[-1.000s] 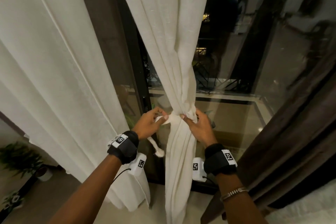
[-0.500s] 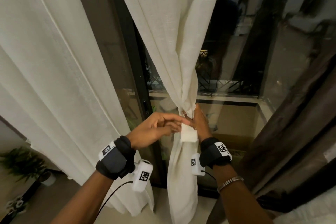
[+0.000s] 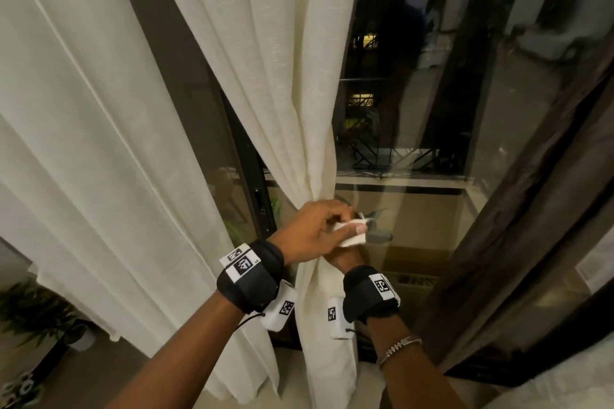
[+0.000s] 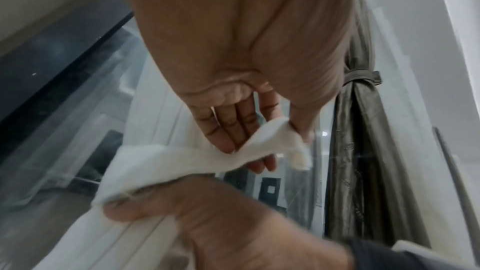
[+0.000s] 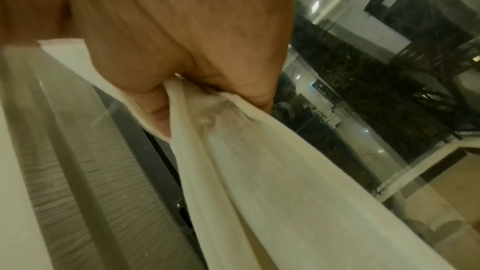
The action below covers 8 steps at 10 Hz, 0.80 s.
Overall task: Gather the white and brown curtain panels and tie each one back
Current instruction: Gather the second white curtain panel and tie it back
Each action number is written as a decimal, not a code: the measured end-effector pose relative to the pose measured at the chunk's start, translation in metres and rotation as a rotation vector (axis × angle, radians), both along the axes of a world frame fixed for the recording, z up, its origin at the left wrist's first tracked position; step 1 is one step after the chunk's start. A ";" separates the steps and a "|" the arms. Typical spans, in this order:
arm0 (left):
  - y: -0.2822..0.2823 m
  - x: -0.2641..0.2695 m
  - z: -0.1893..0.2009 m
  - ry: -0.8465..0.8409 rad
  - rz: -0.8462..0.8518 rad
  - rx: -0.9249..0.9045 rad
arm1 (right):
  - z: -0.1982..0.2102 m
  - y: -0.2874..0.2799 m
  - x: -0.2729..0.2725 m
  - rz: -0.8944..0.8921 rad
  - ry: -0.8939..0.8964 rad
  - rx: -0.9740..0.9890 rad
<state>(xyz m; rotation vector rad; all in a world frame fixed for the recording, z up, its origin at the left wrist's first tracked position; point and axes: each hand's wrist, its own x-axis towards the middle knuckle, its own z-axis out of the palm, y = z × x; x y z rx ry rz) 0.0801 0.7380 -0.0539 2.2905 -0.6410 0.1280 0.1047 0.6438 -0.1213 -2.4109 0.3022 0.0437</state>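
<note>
At the gathered waist of the cream curtain [image 3: 299, 129], the free end of the white tie strip [image 3: 351, 237] is pinched between the thumb and fingertips of the left hand [image 3: 310, 232], which is crossed over to the right side of the gather. The gather is clenched just below by the right hand [image 3: 344, 259]. The folds are bunched inside its curled fingers, as is confirmed in the right wrist view. In the left wrist view the strip is seen stretched from beside the right thumb up to the left-hand pinch.

A second ago both hands were set at a tie wound round the curtain. Half a second ago the strip hung slack against the fabric. It is now drawn sideways and held taut. Whether a wrap is being laid or undone cannot be determined. No finished knot is visible, so the tie is judged incomplete and the gather is retained only by the right-hand grip.

Behind the curtain a dark glass door [image 3: 415, 109] is seen. A second cream panel [image 3: 83, 143] hangs to the left, a brown drape [image 3: 538, 226] to the right, and a potted plant [image 3: 36, 315] stands at lower left.
</note>
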 end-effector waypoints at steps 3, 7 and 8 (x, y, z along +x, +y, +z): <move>0.037 0.030 -0.036 0.091 0.221 -0.235 | -0.027 -0.041 0.016 0.440 0.226 1.489; 0.056 0.034 -0.035 0.198 0.142 -0.245 | -0.018 -0.060 0.015 0.361 -0.049 1.174; 0.057 0.037 -0.040 0.188 0.169 -0.248 | -0.017 -0.064 0.011 0.351 -0.061 1.170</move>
